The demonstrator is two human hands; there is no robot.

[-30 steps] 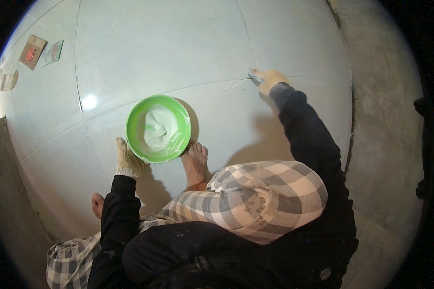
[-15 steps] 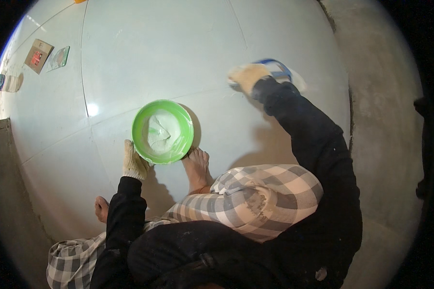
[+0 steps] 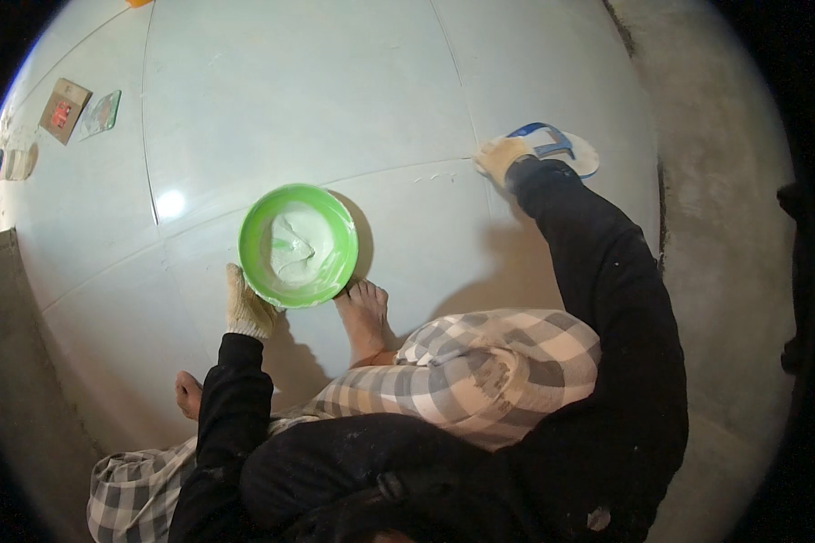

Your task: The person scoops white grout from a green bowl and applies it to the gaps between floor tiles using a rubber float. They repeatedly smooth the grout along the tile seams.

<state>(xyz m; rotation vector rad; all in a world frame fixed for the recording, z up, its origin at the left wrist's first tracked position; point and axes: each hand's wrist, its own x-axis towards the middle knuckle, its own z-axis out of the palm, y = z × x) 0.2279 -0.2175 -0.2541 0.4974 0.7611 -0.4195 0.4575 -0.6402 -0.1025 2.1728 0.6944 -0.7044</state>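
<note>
My left hand [image 3: 247, 308], in a cream knitted glove, grips the near left side of a green bowl [image 3: 253, 237], thumb up along the wall and fingers hidden beneath. A smooth white paste [image 3: 308, 246] fills the bowl's bottom and smears its inner wall. Out to the right, my gloved right hand [image 3: 501, 159] is closed on one end of a float [image 3: 585, 162] with a rounded white base and a blue handle. The float lies against the pale tiled floor [image 3: 335, 90], over a tile joint. Its underside is hidden, and so are some of my fingers.
Small white streaks [image 3: 439, 175] mark the floor left of the float. A flattened brown carton [image 3: 65, 110], a green-edged packet [image 3: 102, 115] and a striped cylindrical container [image 3: 13, 164] lie far left. Bare concrete [image 3: 706, 226] borders the tiles at right. My bare foot [image 3: 364, 317] is beside the bowl.
My right hand has carried the float to the right and slightly nearer; its motion blur has gone. The left hand keeps its hold on the bowl, which appears slightly farther left.
</note>
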